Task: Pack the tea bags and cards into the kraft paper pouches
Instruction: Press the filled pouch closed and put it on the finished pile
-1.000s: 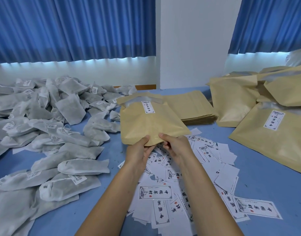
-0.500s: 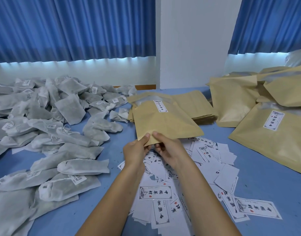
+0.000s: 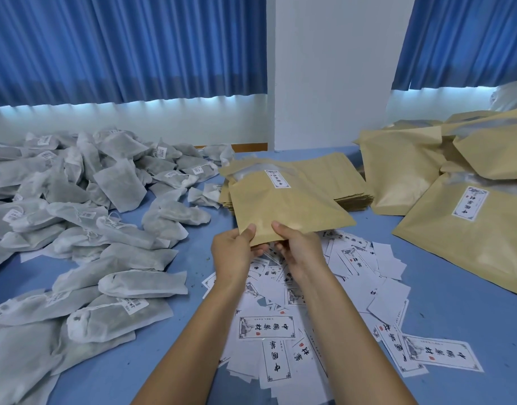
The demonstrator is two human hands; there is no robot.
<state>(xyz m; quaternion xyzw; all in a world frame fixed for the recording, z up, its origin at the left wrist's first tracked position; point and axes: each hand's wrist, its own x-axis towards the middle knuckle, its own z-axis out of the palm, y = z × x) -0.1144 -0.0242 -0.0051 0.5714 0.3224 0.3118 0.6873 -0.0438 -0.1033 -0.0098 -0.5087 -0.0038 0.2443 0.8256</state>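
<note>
Pouch: tan kraft paper pouch [image 3: 283, 209], held above the cards.
Left hand [image 3: 233, 249]: grip pinching the pouch's near edge, thumb on top.
Right hand [image 3: 301, 248]: same pinch alongside; likely steadying the limp pouch for opening.
Supply: grey-white mesh tea bags [image 3: 119, 182], heaped left on the blue bench [image 3: 456, 317].
Cards: white printed cards [image 3: 266, 327], scattered beneath the hands.
Stock: flat kraft pouch stack [image 3: 347, 182] behind; bulging kraft pouches [image 3: 462, 229] right, probably filled.
</note>
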